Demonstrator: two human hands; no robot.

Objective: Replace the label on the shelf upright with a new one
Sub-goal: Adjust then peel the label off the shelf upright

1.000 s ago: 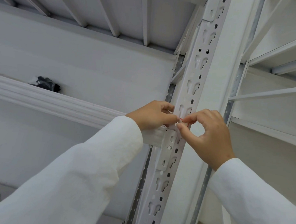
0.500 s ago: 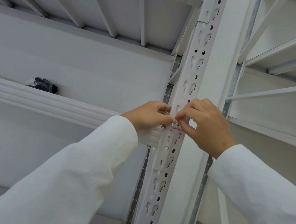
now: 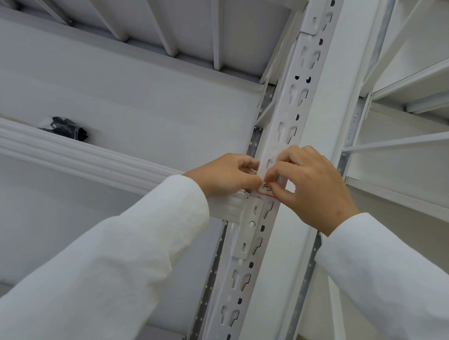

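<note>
A white slotted shelf upright (image 3: 291, 108) runs up the middle of the view. A small white label (image 3: 266, 190) with a red border and dark handwriting lies against the upright, just above the beam bracket. My left hand (image 3: 225, 176) pinches the label's left edge with thumb and fingertips. My right hand (image 3: 311, 187) covers its right side, fingertips pressed on its top part. Most of the label is hidden under my fingers.
A white ribbed shelf beam (image 3: 74, 152) runs left from the upright. A black bagged item (image 3: 65, 128) lies on that shelf at the left. The underside of an upper shelf (image 3: 175, 17) is overhead, and a second shelving bay (image 3: 419, 108) stands to the right.
My right hand moved in from pinching at the label's edge to lying over the upright, fingers pressed on the label. The label now shows flat on the upright. The left hand barely moved.
</note>
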